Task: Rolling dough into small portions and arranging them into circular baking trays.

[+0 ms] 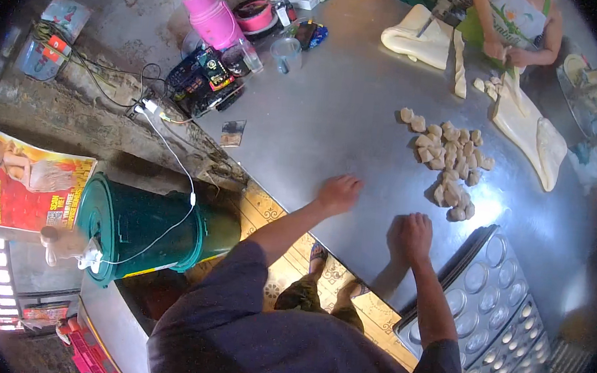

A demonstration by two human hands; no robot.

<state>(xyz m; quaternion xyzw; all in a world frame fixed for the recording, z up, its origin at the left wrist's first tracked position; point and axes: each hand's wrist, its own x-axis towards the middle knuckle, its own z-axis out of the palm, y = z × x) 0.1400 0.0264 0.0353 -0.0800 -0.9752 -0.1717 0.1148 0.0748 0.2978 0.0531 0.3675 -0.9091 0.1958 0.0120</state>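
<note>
Nearest in the head view was the wearer's dark shirt (311, 362), its sleeves leading to two bare forearms that reached over a metal table (303, 130). The left hand (341, 194) was low over the table's near part, fingers curled inward. The right hand (417, 236) was nearer the edge and to the right, also curled, palm down. The underside of each grip was hidden, so I cannot tell whether either was pinching anything or pressed shut on nothing.

Just beyond the right hand, the cut dough pieces (450, 154) lay in a loose heap on the bare metal, apart from both hands. They were probably gathered there to be within easy reach from this side.

At the near right, metal trays (477, 277) with round hollows overlapped at the table's edge, presumably kept close to the right hand while leaving the middle free.

At the far right, a co-worker (515, 24) stood with both hands together above a long dough slab (530, 132). A folded dough slab (414, 40) and a narrow dough strip (459, 65) lay beside it, likely kept at that end for the co-worker.

A pink bucket (214, 19) and a clear cup (286, 54) sat far left, seemingly out of the way.
</note>
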